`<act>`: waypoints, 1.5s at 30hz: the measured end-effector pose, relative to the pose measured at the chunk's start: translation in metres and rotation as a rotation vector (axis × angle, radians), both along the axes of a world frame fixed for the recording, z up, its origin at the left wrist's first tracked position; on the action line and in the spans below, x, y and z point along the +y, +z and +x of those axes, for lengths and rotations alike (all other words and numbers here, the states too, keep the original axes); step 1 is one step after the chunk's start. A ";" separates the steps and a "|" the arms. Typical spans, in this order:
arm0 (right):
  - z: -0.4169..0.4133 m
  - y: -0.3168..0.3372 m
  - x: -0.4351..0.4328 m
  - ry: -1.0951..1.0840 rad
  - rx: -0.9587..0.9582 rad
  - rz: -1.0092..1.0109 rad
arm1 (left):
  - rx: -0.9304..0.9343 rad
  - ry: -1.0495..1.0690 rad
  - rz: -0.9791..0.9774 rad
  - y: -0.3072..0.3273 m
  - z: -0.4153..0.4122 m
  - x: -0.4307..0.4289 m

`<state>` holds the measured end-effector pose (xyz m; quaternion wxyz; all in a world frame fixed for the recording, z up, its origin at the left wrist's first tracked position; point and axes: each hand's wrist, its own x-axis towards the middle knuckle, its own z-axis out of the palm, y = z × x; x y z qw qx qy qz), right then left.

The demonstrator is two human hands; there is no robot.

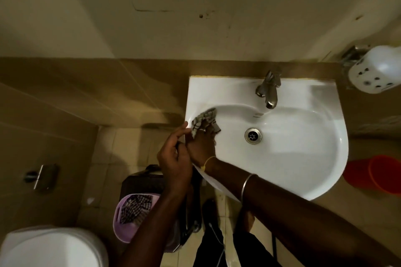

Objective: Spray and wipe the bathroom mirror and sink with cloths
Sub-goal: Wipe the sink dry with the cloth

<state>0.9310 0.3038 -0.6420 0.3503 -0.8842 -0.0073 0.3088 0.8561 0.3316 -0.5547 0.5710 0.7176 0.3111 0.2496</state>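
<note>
Fingers of right hand (201,147) clamped on cloth (204,119), at sink (303,149) rim, left hand (173,162) beside, grip unclear.

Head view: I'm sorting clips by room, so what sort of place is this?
A small bathroom, most likely: a white sink with a metal tap against a tiled wall, and a toilet at lower left.

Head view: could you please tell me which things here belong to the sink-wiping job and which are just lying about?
In the job: checkered cloth, held by the right hand; white sink; second cloth in the purple basket.
Lying about: red bucket; toilet; white dotted container; metal wall holder.
</note>
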 end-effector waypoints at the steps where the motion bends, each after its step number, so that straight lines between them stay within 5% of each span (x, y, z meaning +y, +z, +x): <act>1: -0.007 0.001 -0.003 0.085 -0.031 -0.032 | 0.046 -0.048 0.012 -0.002 0.004 0.003; 5: -0.029 0.005 -0.029 0.302 -0.158 -0.087 | 0.226 -0.429 0.176 -0.012 0.019 0.017; 8: -0.045 -0.002 -0.032 0.207 -0.043 -0.086 | 0.362 -0.799 0.405 -0.019 0.028 0.017; 10: -0.057 -0.012 -0.048 0.177 0.146 0.101 | 0.491 -0.982 0.558 -0.021 0.030 0.010; 11: -0.058 -0.027 -0.054 0.046 0.031 0.128 | 0.543 -1.049 0.621 -0.021 0.028 0.004; 13: -0.077 -0.025 -0.062 0.154 -0.074 -0.174 | 0.591 -1.124 0.680 -0.023 0.019 -0.007; 15: -0.084 0.003 -0.095 0.267 -0.075 -0.232 | 0.568 -1.135 0.695 -0.024 0.005 -0.018; 17: -0.083 0.029 -0.129 0.519 0.119 -0.259 | 0.569 -1.130 0.685 -0.027 -0.006 -0.034; 21: -0.062 0.021 -0.192 0.792 -0.203 -0.153 | 0.660 -1.157 0.501 -0.021 -0.013 -0.080; 29: 0.000 0.038 -0.299 0.967 -0.055 -0.251 | 0.728 -1.194 0.086 -0.025 0.019 -0.180; 32: 0.031 0.042 -0.329 1.278 -0.179 -0.396 | 0.673 -1.156 -0.089 -0.041 0.035 -0.212; 35: 0.070 0.043 -0.357 1.297 -0.219 -0.575 | 0.639 -1.094 -0.186 -0.048 0.054 -0.242; 42: 0.147 0.030 -0.367 1.480 -0.480 -0.865 | 0.639 -1.060 -0.058 -0.067 0.113 -0.271; 45: 0.174 0.021 -0.357 1.509 -0.594 -0.845 | 0.645 -1.021 0.027 -0.077 0.133 -0.265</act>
